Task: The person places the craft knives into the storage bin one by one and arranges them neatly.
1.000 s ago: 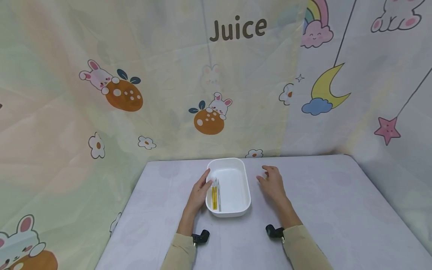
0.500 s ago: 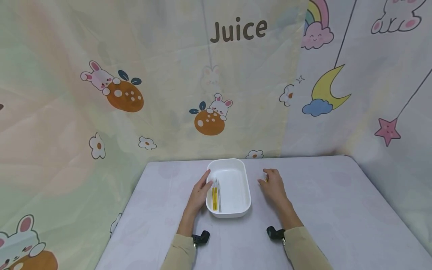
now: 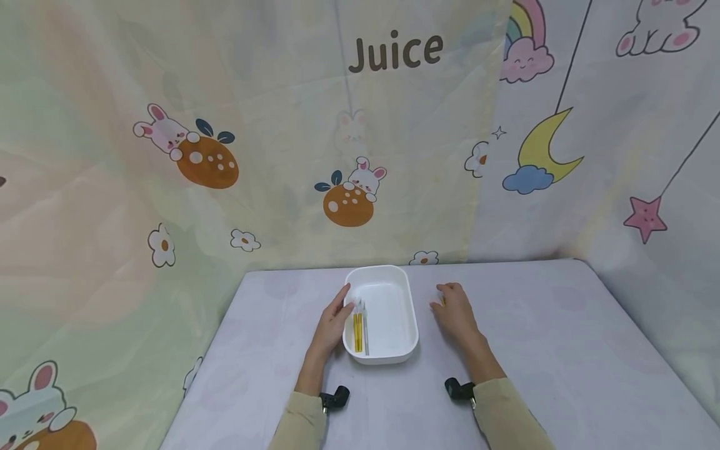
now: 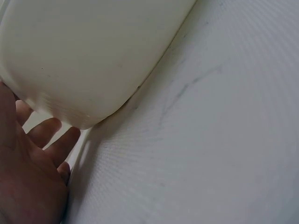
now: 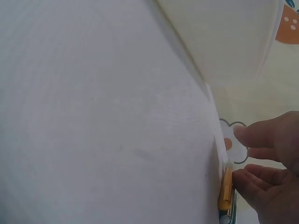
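A white rectangular tray stands on the table. Along its left side lie two slim yellow pen-like sticks with pale tops and a thin silvery one. My left hand holds the tray's left edge, thumb over the rim and fingers along the outer wall. To the right of the tray, my right hand is low over the table with bent fingers, thumb apart. In the right wrist view, a yellow pen-like stick lies right at its fingertips, a dark-ended one alongside.
A white cloth covers the table, whose back edge runs just behind the tray. Behind and at both sides hangs a printed curtain with rabbits, flowers and a moon. Each wrist wears a small black camera.
My right hand has dropped slightly toward the table, and a bit of yellow now shows between its fingers. The left hand keeps its hold on the tray.
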`<control>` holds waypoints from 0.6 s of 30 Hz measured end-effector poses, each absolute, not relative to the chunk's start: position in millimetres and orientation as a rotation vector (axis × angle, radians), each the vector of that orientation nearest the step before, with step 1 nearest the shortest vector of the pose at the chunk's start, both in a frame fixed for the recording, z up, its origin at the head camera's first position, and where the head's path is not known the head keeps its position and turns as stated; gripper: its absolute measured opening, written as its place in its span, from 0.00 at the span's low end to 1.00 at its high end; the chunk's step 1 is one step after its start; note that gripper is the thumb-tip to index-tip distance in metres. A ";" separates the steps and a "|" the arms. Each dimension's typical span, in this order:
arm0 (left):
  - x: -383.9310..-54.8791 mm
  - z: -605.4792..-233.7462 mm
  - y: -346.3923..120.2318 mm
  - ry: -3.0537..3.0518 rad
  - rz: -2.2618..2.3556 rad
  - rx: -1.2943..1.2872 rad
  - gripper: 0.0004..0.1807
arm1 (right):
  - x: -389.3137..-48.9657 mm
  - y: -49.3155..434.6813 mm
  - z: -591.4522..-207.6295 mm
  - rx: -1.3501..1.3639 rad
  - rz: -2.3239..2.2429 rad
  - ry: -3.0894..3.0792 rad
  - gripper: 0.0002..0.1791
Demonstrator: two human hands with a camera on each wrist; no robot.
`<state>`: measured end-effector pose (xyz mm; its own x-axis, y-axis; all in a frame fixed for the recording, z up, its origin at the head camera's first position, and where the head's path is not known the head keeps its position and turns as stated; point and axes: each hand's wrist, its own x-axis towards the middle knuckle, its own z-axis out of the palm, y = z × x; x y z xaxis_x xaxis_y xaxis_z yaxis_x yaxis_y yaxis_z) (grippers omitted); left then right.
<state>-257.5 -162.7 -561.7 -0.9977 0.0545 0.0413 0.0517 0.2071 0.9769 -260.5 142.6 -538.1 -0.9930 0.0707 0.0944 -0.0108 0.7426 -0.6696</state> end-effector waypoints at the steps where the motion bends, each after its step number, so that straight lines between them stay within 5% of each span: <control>1: -257.3 -561.9 -162.7 2.440 1.972 0.108 0.28 | -260.0 142.2 -538.4 -0.040 1.069 -2.830 0.29; 18: -255.7 -561.2 -162.6 2.437 1.973 0.111 0.28 | -258.0 138.9 -536.8 0.031 0.895 -2.892 0.22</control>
